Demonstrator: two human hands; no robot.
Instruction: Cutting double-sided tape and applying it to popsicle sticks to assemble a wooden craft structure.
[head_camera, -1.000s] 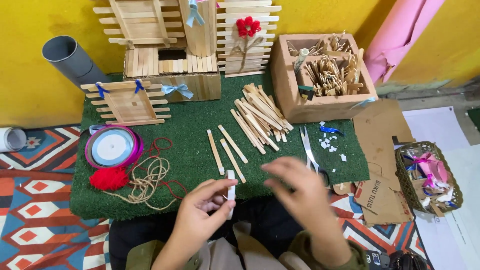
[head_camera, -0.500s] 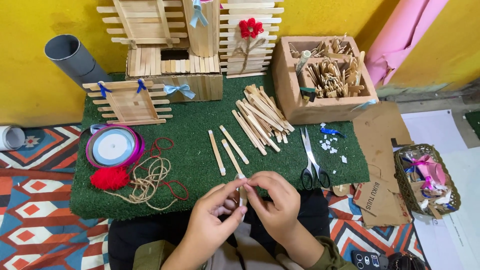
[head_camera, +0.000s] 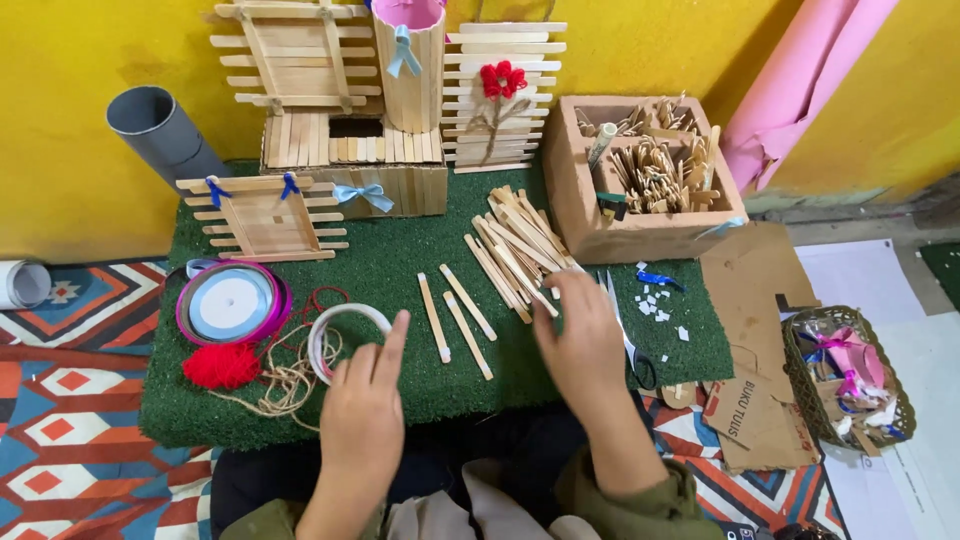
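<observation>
My left hand (head_camera: 362, 405) rests on the green mat (head_camera: 400, 265) with thumb and fingers on a white tape roll (head_camera: 330, 325) that lies flat beside it. My right hand (head_camera: 580, 335) reaches forward. Its fingertips touch the near ends of a pile of flat wooden sticks (head_camera: 515, 240), and no stick is lifted. Three loose sticks (head_camera: 467, 300) lie between my hands. Scissors (head_camera: 628, 350) lie partly hidden under my right hand.
Left of the tape are a ribbon spool (head_camera: 230, 303), a red pompom (head_camera: 220, 365) and tangled twine (head_camera: 285, 380). Stick-built models (head_camera: 345, 150) stand at the back. A brown box of sticks (head_camera: 640, 175) sits right, with cardboard scraps (head_camera: 750, 300) and a small basket (head_camera: 850, 375) beyond.
My hands were together near my body holding a small piece. They have moved apart: the left went to the tape roll on the mat, the right forward to the stick pile.
</observation>
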